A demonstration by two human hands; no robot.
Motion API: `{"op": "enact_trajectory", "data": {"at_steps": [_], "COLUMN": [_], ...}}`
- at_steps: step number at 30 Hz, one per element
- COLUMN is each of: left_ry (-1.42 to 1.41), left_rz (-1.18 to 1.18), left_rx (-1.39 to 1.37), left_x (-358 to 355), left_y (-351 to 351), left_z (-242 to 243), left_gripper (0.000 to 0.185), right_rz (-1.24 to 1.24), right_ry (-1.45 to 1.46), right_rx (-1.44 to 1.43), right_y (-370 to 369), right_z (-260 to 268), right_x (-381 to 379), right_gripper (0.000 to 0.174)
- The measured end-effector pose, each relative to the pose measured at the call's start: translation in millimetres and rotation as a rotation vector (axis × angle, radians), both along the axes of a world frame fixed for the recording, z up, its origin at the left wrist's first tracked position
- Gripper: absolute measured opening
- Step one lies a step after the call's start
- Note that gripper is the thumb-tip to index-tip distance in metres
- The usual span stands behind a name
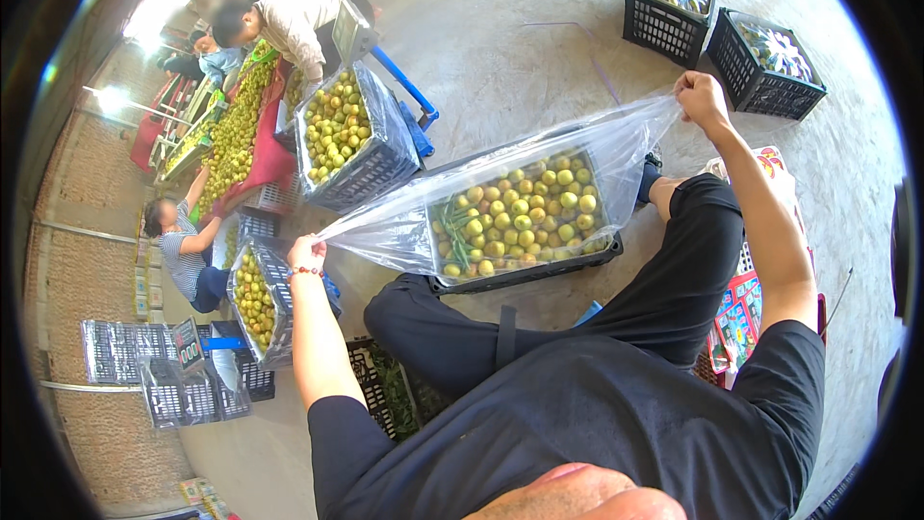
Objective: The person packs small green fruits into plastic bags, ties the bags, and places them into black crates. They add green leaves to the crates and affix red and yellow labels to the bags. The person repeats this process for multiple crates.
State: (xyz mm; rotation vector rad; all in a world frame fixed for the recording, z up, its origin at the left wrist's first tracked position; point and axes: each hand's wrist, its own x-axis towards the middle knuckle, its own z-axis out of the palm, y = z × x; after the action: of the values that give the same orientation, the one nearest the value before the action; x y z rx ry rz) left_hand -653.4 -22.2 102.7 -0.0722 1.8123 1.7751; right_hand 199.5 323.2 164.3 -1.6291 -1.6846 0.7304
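Note:
A clear plastic bag liner [390, 224] is stretched wide across a black plastic crate [534, 271] on the floor before me. Pinched in my left hand [307, 254] is one end of its mouth. My right hand [700, 100] grips the opposite end, raised and well out to the right. Through the film show many round green-yellow fruits [521, 222], some tinged reddish. A bunch of narrow green leaves [456, 231] lies among them at the left end of the crate. The film partly veils the fruit and the crate's far rim.
Crates of fruit [361, 166] [263, 303] stand left, near blue-framed scales [404, 94]. Two packed black crates [668, 14] [769, 68] sit far right. A leaf-filled crate [390, 390] is by my left knee, printed sheets [740, 310] at my right. People work along a fruit-covered sorting table [242, 119].

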Motion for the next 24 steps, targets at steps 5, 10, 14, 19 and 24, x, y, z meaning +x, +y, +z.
{"op": "enact_trajectory", "data": {"at_steps": [5,10,14,19,24], "left_ry": [-0.08,0.978,1.4,1.726,1.417], "left_rz": [0.088,-0.24,-0.816,-1.191,-1.045], "left_rx": [-0.056,-0.637,-0.162,-0.104,0.199], "left_x": [-15.8,40.4,264.3,388.0,399.2], "left_y": [17.7,52.7,139.5,176.2,193.5], "left_z": [-19.5,10.7,75.8,53.5,33.0], "left_gripper": [0.026,0.039,0.097,0.096,0.009], "right_rz": [-0.028,0.047,0.069,0.158,0.541], "right_ry": [0.146,0.217,0.171,0.193,0.322], "right_rx": [-0.115,-0.184,-0.199,-0.236,-0.236], "right_y": [11.3,17.9,8.7,7.0,-12.0], "right_z": [16.5,15.5,20.9,30.8,44.8], "right_x": [-11.6,-6.9,8.5,2.4,32.8], "right_gripper": [0.019,0.018,0.015,0.01,0.065]}}
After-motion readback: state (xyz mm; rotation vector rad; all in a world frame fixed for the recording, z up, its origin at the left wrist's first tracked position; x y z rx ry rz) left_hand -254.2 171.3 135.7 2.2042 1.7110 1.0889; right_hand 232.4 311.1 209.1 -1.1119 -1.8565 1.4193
